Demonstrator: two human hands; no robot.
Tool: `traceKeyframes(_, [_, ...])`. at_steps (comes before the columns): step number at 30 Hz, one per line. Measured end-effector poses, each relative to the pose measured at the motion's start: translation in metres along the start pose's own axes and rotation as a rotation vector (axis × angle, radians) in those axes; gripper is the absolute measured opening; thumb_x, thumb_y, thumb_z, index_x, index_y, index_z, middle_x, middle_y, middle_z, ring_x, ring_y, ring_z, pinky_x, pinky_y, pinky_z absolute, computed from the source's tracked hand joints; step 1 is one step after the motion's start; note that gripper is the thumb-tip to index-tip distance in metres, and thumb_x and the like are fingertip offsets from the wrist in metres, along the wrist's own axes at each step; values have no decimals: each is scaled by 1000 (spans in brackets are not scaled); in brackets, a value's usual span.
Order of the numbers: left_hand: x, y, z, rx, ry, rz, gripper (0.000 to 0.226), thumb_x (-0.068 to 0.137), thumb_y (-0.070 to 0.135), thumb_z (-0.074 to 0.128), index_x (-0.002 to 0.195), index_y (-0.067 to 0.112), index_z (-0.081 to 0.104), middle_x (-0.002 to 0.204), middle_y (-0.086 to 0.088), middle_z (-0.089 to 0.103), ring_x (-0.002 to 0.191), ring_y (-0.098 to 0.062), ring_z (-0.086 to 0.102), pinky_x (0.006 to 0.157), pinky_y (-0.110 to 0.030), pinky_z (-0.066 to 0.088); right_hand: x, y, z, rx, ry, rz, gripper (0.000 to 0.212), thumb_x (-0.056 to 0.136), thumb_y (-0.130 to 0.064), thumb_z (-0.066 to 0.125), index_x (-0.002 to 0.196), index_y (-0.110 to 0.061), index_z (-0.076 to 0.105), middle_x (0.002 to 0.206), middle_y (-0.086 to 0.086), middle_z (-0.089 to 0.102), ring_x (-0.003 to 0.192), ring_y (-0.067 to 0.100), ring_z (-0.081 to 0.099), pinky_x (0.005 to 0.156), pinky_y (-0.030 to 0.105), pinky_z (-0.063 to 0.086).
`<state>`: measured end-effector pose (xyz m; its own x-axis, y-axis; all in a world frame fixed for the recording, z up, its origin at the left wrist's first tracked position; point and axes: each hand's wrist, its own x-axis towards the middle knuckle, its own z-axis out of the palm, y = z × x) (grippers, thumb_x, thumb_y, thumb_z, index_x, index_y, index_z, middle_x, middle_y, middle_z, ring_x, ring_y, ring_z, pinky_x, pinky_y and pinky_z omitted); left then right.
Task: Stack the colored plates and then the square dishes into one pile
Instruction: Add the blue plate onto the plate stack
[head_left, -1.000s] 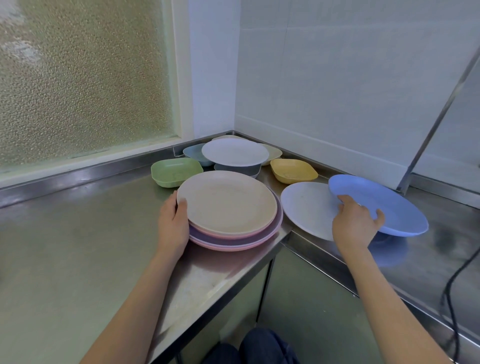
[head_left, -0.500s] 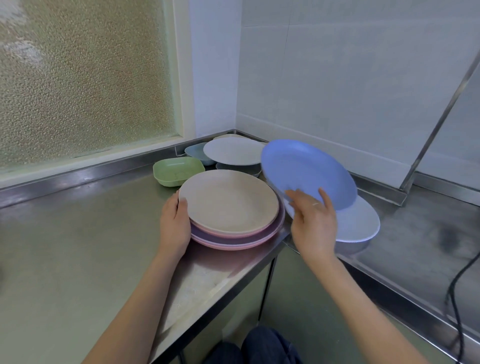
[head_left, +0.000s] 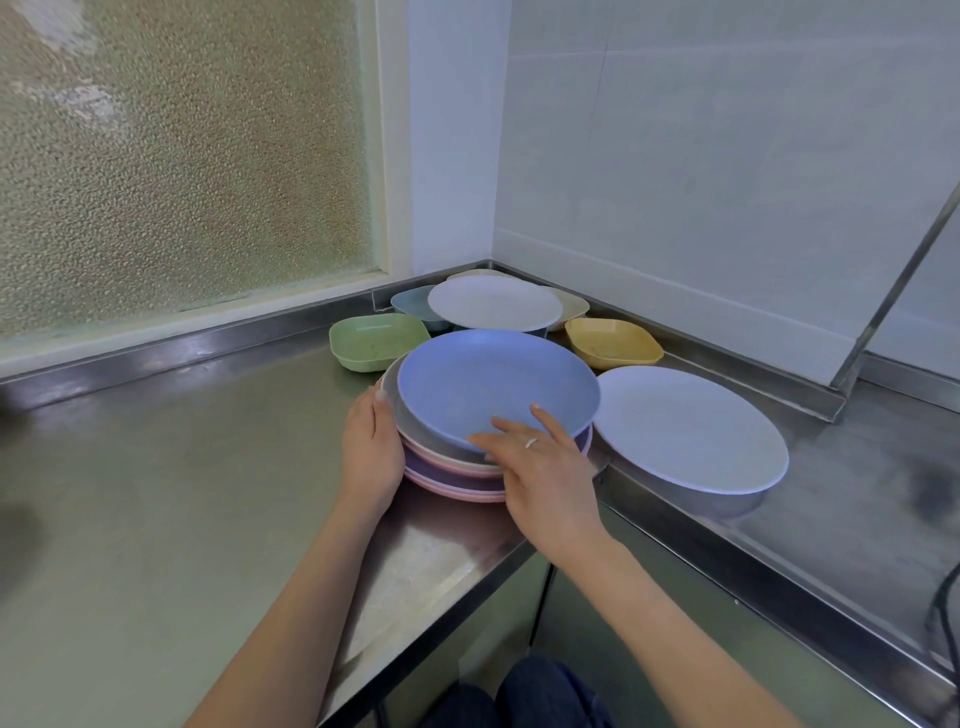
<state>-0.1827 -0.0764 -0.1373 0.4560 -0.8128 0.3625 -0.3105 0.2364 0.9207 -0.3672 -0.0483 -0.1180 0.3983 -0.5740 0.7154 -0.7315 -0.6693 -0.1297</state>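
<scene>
A wide pane of pebbled frosted glass (head_left: 182, 156) fills the wall on the left, and nothing behind it can be made out. Below it runs the brushed stainless steel worktop (head_left: 156, 493), which bends round the corner of the room and carries on along the white tiled wall (head_left: 727, 156) to the right. The left hand (head_left: 371, 452) lies flat and open against the left side of the pile of round plastic plates (head_left: 457, 467), fingers pressed to the rims, at the worktop's inner front corner. Only the edges of the lower plates show, pink, mauve and a pale one, so their count is hard to judge. On top sits the round blue plastic plate (head_left: 493, 384), tilted a little, its near rim under the right hand (head_left: 545, 467), whose fingers are spread, thumb at the rim and fingertips inside; a ring shows on one finger. Behind the pile, toward the back corner, a green square plastic dish (head_left: 374, 343) stands at the left, then a grey-blue square dish (head_left: 413, 304) half hidden by a round white plate (head_left: 493, 301) that rests on other dishes I cannot make out, with a cream dish (head_left: 574, 306) peeking from behind it. A yellow square plastic dish (head_left: 613, 343) lies further right, and a second round white plate (head_left: 691, 431) rests just beside the pile. A dark cable (head_left: 943, 613) is cut off at the right edge.
</scene>
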Motion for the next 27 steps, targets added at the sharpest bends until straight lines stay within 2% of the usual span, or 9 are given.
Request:
traceKeyframes(2, [1,-1,0,10,-3,7,39,104,22,27,102,7,63,104,-8,66,99,-22,59,89,-37,44,-1,0,2,24,-37,1,48,78,-4,32,103,-14,72,87,4,76,106,19,67,110,43,25])
traceKeyframes(7, [-2,5,-1,-28,3,-10,39,103,18,27,91,4,60,92,-8,64,81,-14,54,71,-18,42,2,-5,2,112,-108,13,46,79,0,37,107,-13,71,95,3,76,110,17,64,109,37,28])
traceKeyframes(11, [-4,8,-1,-86,23,-41,38,104,19,27,87,5,59,85,-1,61,75,-10,51,70,-20,42,4,-6,0,141,-232,46,44,83,-3,43,116,-17,67,109,6,72,116,15,60,111,28,21])
traceKeyframes(15, [-8,15,0,-136,11,-29,38,105,19,25,90,9,60,84,7,61,71,6,53,67,-7,41,6,-10,-4,163,-269,80,36,90,-8,45,117,-18,67,112,5,72,110,17,63,113,28,24])
traceKeyframes(17, [-7,14,-1,-111,9,-20,38,104,18,27,91,7,60,85,4,61,75,-1,54,64,-4,40,7,-13,-8,178,-276,110,35,92,-7,47,119,-17,66,110,6,72,108,22,62,115,28,23])
traceKeyframes(19, [-7,13,-1,-83,22,-32,35,104,18,29,89,5,58,85,0,58,77,-12,50,62,-6,38,8,-15,-9,187,-287,140,35,94,-8,46,124,-17,63,113,7,71,117,28,55,109,21,21])
traceKeyframes(21, [-5,11,-1,-60,21,-46,34,103,17,29,93,5,59,92,-4,60,83,-16,51,66,-12,39,7,-15,-10,195,-303,154,36,95,-10,45,125,-19,62,117,5,69,123,30,50,108,26,27])
traceKeyframes(24, [-4,10,-1,-54,-8,-30,35,102,14,29,108,5,63,107,-4,64,94,-13,56,77,-18,39,7,-15,-10,207,-311,139,34,94,-11,46,121,-19,65,111,4,72,115,23,57,114,27,22])
traceKeyframes(27, [-5,12,-2,-79,-27,-4,36,101,11,29,110,13,64,108,4,66,96,-4,58,79,-9,41,4,-10,-9,275,-236,169,29,92,-18,49,112,-26,69,107,-7,73,119,3,53,118,30,8])
